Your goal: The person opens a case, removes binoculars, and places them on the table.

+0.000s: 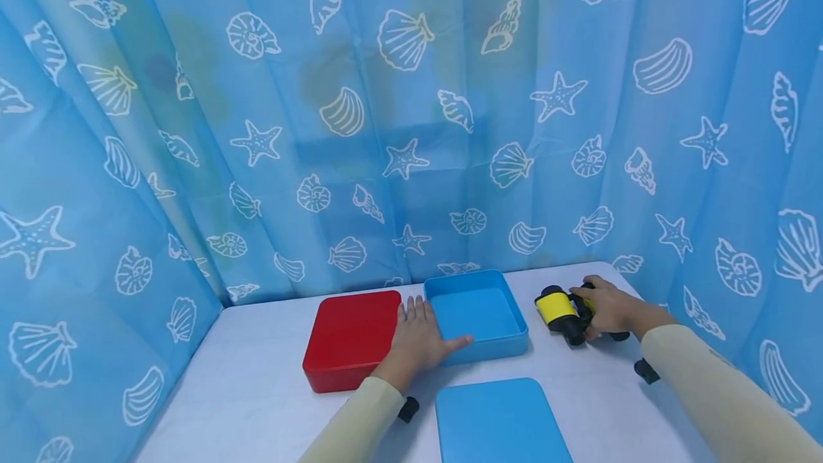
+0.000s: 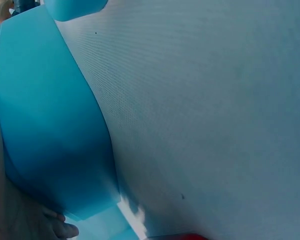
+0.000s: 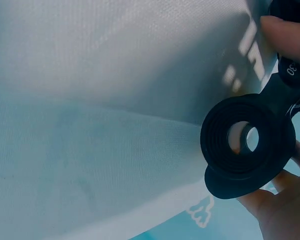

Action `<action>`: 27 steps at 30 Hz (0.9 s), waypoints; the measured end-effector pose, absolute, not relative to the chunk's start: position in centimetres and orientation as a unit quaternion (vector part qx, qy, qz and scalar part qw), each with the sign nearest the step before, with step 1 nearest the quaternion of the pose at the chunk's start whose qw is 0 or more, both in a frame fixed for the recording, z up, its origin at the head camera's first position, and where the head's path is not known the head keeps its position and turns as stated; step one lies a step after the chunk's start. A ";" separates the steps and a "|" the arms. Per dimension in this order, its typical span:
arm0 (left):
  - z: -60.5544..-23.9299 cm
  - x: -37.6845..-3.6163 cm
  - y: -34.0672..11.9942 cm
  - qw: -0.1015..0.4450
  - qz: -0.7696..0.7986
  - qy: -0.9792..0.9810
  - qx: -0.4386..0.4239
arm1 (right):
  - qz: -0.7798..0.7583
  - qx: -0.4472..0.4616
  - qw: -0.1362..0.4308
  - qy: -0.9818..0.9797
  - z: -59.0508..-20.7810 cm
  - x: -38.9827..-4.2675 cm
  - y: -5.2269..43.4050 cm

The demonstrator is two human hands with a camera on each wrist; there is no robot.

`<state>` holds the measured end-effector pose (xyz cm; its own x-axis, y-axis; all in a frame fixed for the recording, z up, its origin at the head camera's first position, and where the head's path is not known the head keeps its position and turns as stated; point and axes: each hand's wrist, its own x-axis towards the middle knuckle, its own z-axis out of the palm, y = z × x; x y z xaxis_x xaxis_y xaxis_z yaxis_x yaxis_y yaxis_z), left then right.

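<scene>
My right hand (image 1: 604,306) grips a pair of black and yellow binoculars (image 1: 556,305) by its right barrel, near the table's right side. In the right wrist view, one round black eyepiece (image 3: 217,135) faces the camera, with the thumb and fingers around the body. My left hand (image 1: 418,333) lies with straight, spread fingers at the left wall of an open blue box (image 1: 491,350), between it and a red box (image 1: 352,338). The thumb reaches over the blue box's front rim. Whether the palm presses on the box is hard to tell.
A flat blue lid (image 1: 501,420) lies on the white table (image 1: 244,377), in front of the blue box. Blue curtains (image 1: 398,127) with white shell and starfish prints hang behind the table and along both sides.
</scene>
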<state>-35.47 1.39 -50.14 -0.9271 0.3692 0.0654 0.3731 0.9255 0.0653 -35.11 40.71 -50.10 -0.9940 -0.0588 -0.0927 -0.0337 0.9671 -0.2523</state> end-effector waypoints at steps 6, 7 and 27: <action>-49.9 -35.3 1.3 0.025 -0.036 -0.981 -0.191 | -0.128 -0.026 0.047 0.990 -50.3 -34.9 40.6; -49.9 -35.3 1.3 0.025 -0.037 -0.981 -0.191 | -0.128 -0.024 0.047 0.990 -50.4 -34.8 40.6; -47.7 -35.7 -4.8 0.068 -0.089 -0.977 -0.181 | -0.107 -0.074 0.015 0.991 -45.3 -34.1 33.2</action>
